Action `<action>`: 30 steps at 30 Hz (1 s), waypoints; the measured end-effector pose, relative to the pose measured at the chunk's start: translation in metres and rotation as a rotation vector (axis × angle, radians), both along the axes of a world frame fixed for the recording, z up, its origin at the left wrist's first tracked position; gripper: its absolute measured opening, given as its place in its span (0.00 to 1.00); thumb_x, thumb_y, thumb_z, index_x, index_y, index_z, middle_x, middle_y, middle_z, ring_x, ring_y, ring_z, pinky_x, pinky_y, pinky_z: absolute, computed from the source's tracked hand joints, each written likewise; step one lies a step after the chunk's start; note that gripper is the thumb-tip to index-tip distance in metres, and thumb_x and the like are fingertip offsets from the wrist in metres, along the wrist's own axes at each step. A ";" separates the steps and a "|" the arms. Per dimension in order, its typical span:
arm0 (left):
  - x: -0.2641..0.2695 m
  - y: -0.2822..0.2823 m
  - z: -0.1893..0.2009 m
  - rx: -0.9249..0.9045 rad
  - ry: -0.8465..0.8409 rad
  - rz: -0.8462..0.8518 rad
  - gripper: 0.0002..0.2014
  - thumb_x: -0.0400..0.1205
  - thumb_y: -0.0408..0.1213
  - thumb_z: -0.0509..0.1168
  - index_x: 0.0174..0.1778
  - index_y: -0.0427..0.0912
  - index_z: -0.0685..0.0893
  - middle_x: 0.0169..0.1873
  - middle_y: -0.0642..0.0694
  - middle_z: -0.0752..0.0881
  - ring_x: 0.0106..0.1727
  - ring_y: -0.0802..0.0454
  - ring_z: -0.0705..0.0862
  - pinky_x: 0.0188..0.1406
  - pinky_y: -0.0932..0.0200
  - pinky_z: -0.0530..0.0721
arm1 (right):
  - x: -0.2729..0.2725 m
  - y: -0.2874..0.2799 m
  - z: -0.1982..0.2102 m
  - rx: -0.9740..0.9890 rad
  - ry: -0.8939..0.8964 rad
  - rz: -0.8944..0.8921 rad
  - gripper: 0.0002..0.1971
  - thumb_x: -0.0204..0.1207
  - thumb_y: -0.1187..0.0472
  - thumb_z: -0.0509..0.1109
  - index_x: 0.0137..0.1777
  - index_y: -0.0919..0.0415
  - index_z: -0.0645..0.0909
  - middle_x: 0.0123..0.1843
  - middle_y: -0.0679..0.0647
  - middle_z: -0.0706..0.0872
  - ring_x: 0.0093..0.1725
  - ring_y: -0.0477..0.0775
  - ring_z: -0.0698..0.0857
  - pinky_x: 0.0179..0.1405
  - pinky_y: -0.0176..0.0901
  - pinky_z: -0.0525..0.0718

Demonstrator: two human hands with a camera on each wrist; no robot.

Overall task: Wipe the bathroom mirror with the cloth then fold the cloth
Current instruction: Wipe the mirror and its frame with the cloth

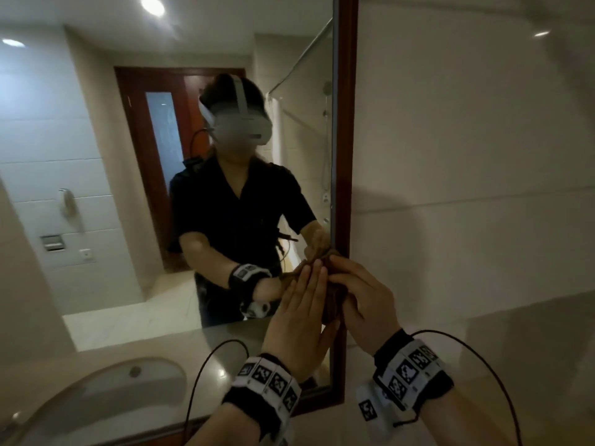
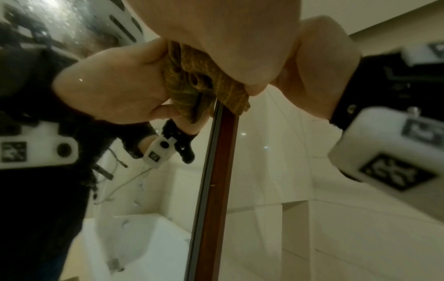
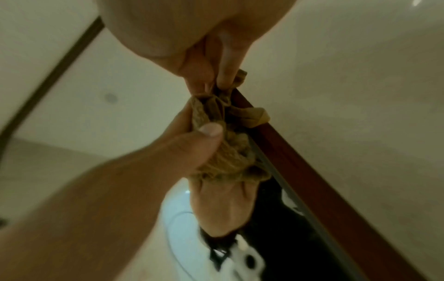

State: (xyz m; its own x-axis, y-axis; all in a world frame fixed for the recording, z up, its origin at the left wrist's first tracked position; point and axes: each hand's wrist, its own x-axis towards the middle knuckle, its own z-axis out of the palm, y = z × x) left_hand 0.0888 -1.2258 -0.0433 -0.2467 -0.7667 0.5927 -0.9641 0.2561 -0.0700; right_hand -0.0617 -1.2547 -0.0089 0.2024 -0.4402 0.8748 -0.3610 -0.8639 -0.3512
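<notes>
A crumpled brown cloth (image 1: 335,300) is held between both hands against the lower right edge of the mirror (image 1: 128,156), beside its dark red wooden frame (image 1: 346,123). My left hand (image 1: 306,284) lies with straight fingers along the cloth. In the right wrist view its thumb (image 3: 204,138) presses the cloth (image 3: 223,157) into those fingers. My right hand (image 1: 341,278) curls round the cloth's other side, and its fingertips (image 3: 223,76) pinch the upper folds. The left wrist view shows the cloth (image 2: 190,79) bunched on the glass, next to the frame (image 2: 221,171).
The mirror reflects me in a dark shirt and a headset, with a door behind. A white basin (image 1: 128,387) is set in the counter at lower left. Pale tiled wall (image 1: 467,156) runs to the right of the frame. Cables loop from both wristbands.
</notes>
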 end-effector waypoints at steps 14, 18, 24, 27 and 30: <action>-0.049 -0.009 0.045 -0.083 0.081 0.297 0.36 0.85 0.46 0.53 0.86 0.36 0.46 0.86 0.39 0.42 0.86 0.44 0.42 0.83 0.42 0.54 | -0.022 -0.074 0.077 -0.027 0.107 -0.084 0.19 0.83 0.45 0.47 0.40 0.55 0.72 0.24 0.45 0.72 0.24 0.50 0.75 0.24 0.44 0.71; -0.049 -0.021 0.115 -0.209 0.097 0.292 0.35 0.86 0.45 0.52 0.86 0.38 0.45 0.86 0.41 0.41 0.86 0.46 0.38 0.85 0.43 0.46 | -0.018 -0.078 0.083 -0.014 0.105 -0.026 0.20 0.82 0.43 0.47 0.42 0.56 0.73 0.26 0.47 0.77 0.25 0.52 0.78 0.25 0.44 0.70; -0.043 -0.023 0.125 -0.277 0.067 0.245 0.34 0.86 0.43 0.52 0.86 0.38 0.45 0.86 0.41 0.41 0.86 0.45 0.38 0.85 0.42 0.45 | -0.009 -0.076 0.076 -0.016 0.036 -0.043 0.17 0.82 0.44 0.49 0.42 0.55 0.71 0.27 0.44 0.76 0.26 0.48 0.77 0.26 0.41 0.69; -0.031 -0.012 0.040 -0.178 -0.068 0.221 0.34 0.85 0.42 0.53 0.86 0.37 0.50 0.86 0.40 0.45 0.86 0.42 0.45 0.83 0.38 0.52 | -0.008 -0.075 0.073 -0.015 0.028 -0.067 0.15 0.83 0.44 0.49 0.39 0.52 0.65 0.24 0.43 0.68 0.24 0.48 0.73 0.27 0.40 0.66; -0.011 0.002 -0.044 0.004 -0.211 0.230 0.38 0.80 0.46 0.61 0.85 0.39 0.56 0.86 0.41 0.46 0.86 0.42 0.53 0.80 0.41 0.55 | -0.008 -0.076 0.072 -0.048 0.022 -0.099 0.17 0.84 0.45 0.49 0.38 0.53 0.66 0.23 0.44 0.66 0.22 0.47 0.70 0.23 0.40 0.64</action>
State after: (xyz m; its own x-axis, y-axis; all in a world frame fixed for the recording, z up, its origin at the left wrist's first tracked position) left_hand 0.0780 -1.2241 -0.0869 -0.1842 -0.8188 0.5438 -0.9610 0.0338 -0.2745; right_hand -0.0695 -1.3303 0.0634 0.1788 -0.4172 0.8911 -0.4528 -0.8389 -0.3020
